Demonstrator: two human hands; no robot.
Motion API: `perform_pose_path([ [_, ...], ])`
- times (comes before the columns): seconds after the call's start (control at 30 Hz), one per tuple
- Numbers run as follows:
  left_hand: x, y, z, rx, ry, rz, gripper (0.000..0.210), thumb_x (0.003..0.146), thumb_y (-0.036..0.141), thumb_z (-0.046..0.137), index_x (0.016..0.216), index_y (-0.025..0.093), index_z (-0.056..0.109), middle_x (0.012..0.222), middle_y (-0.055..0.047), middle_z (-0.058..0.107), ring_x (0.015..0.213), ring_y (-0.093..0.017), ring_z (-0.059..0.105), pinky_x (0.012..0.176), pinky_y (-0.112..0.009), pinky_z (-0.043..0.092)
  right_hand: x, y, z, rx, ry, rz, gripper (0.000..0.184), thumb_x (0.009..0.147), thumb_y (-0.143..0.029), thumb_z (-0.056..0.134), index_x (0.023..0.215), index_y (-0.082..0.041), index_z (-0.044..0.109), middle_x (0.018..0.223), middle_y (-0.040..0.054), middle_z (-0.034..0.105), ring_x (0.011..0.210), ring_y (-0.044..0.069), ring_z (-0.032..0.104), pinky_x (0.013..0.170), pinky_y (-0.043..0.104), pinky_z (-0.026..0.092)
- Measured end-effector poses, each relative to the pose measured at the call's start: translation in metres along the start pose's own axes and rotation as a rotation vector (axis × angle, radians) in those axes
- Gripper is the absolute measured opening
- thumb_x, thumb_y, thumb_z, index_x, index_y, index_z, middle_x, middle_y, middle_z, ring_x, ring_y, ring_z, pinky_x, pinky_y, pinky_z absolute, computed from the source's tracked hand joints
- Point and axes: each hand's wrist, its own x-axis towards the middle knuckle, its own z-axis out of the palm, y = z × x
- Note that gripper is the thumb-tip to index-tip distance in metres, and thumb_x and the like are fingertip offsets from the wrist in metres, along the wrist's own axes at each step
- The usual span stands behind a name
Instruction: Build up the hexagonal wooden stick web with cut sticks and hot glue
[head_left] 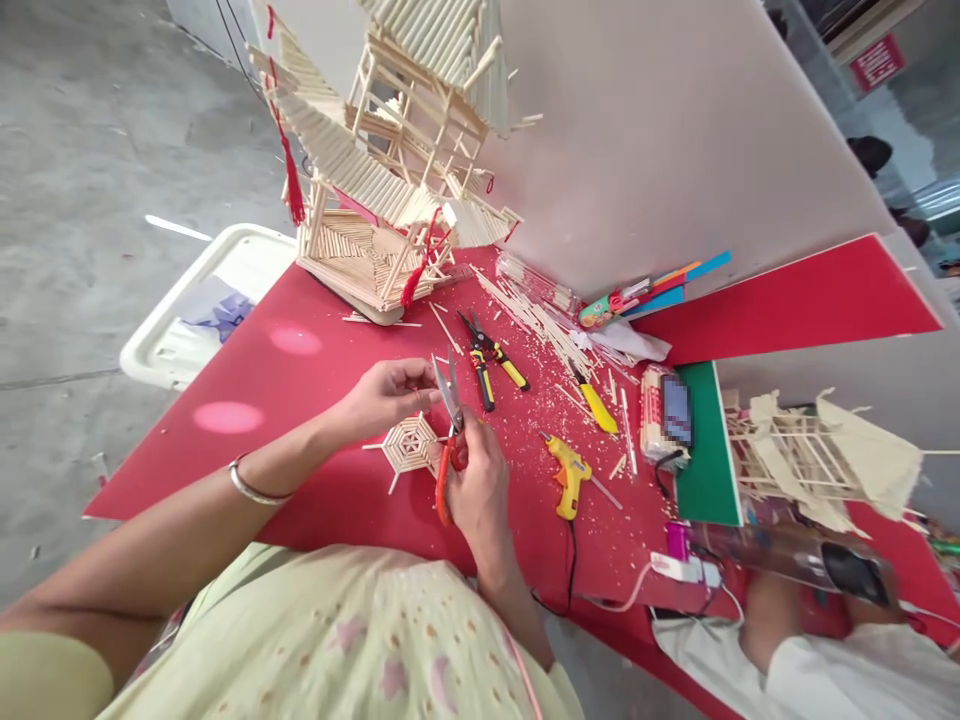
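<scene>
My right hand (pixel 480 485) grips a pair of scissors (pixel 444 470) by the orange handles, its blades parted and pointing away from me. Close to the blades, my left hand (pixel 390 395) is closed in a pinch on what looks like a small wooden stick, mostly hidden by the fingers. Below both hands, a hexagonal web of wooden sticks (pixel 410 443) lies flat on the red table (pixel 337 505), its spokes poking outward. Beyond the scissors rest pliers (pixel 482 375) with yellow-and-black handles.
A tall stick-built pagoda (pixel 390 200) with red tassels stands at the back left. To the right lie a yellow glue gun (pixel 570 475), a yellow utility knife (pixel 598 405), loose sticks (pixel 536 315) and a phone (pixel 677 410). Another person's arm (pixel 772 610) is at lower right.
</scene>
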Motion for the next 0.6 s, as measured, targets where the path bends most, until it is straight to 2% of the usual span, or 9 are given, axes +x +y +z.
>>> perform_pose_path([
  [0.4, -0.0008, 0.002, 0.0052, 0.002, 0.041, 0.044, 0.035, 0.075, 0.044, 0.089, 0.086, 0.014, 0.075, 0.078, -0.008, 0.073, 0.074, -0.019, 0.068, 0.065, -0.028, 0.055, -0.0001, -0.0031, 0.0034, 0.055, -0.006, -0.001, 0.055, 0.1, -0.044, 0.059, 0.149, -0.02, 0.051, 0.115, 0.0119, 0.07, 0.103, 0.026, 0.069, 0.084, 0.035, 0.054],
  [0.6, -0.0021, -0.0007, 0.0064, 0.061, 0.052, 0.045, 0.034, 0.081, 0.043, 0.084, 0.089, 0.012, 0.073, 0.083, -0.008, 0.074, 0.074, -0.016, 0.067, 0.069, -0.026, 0.054, -0.0021, -0.0026, 0.008, 0.064, -0.007, 0.013, 0.052, 0.102, -0.044, 0.057, 0.147, -0.019, 0.052, 0.115, 0.0122, 0.071, 0.1, 0.025, 0.07, 0.083, 0.034, 0.054],
])
